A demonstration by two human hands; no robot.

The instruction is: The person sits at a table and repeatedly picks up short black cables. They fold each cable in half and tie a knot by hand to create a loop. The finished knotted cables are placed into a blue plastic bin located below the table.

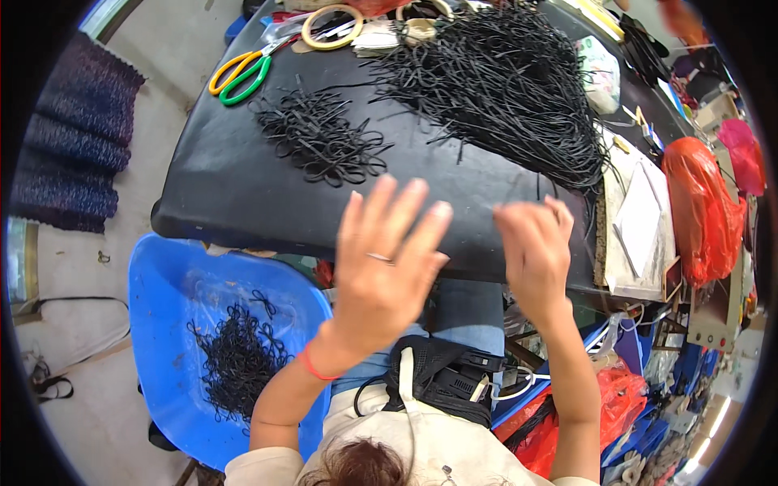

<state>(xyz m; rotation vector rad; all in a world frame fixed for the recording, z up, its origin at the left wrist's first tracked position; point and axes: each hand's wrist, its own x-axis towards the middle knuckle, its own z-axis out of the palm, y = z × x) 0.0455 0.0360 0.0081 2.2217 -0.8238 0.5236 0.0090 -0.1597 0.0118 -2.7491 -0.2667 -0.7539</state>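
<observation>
My left hand [385,275] hovers over the front edge of the black-covered table [219,186], fingers spread and nothing in them. To its right my right hand [536,255] is raised near the same edge with its fingers curled in; whether a thin cord is pinched there is too small to tell. Just beyond my left hand lies a small heap of black cord loops [320,134]. A much larger pile of black cords [502,89] spreads over the far right of the table. More black loops [239,356] lie in a blue plastic tub [154,324] at my left.
Scissors [243,77] with yellow and green handles and a tape roll [332,26] lie at the far left of the table. On the right are a pale board [640,227] and a red plastic bag [701,211]. Another red bag [620,397] sits low beside my right arm.
</observation>
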